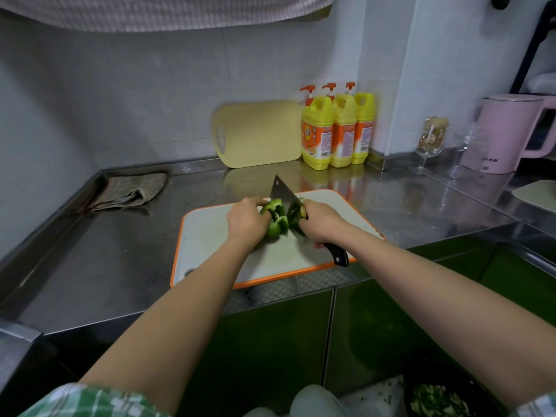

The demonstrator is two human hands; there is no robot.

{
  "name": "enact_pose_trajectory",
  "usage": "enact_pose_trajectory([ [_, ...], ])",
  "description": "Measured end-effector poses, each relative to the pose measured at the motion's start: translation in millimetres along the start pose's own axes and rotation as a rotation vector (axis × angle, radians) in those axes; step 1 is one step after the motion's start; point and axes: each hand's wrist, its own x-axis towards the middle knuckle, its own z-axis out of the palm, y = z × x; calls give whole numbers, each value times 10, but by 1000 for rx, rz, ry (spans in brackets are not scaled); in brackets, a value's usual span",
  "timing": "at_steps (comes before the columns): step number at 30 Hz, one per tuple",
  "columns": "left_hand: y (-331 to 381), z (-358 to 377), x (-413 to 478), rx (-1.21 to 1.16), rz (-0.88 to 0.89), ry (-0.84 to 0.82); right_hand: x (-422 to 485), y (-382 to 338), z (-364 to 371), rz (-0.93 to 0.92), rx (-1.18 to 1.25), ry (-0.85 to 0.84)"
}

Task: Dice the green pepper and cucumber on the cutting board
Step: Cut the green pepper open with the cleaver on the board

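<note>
The pepper (276, 216) sits mid-board (210, 236), partly split, with the knife (282, 194) standing in the cut. The left hand (245, 219) curls over the pepper's left half, probably to pin it and keep the fingertips off the edge. The right hand (320, 224) wraps the knife handle near the blade, likely for control. No cucumber shows on the board. The board lies on a steel desk (120, 251) in a tiled kitchen corner. Behind the board are soap bottles (337, 130), and to its left a cloth (129, 191).
</note>
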Motion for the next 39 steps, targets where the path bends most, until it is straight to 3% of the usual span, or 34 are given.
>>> enact_pose_trajectory([
  [6,36,-7,40,18,-31,103,-146,-26,-316,-148,100,227],
  [13,62,77,11,114,-44,175,-423,-51,-173,-222,-44,168],
  [23,-17,235,89,304,107,202,-289,-216,-69,-97,13,135],
  [29,-69,265,102,321,127,222,-341,-258,-208,-10,-9,-54],
  [35,-54,263,66,344,164,223,-265,-306,-91,23,15,-25],
  [39,-79,250,48,304,137,244,-310,-292,-93,18,-75,-94],
])
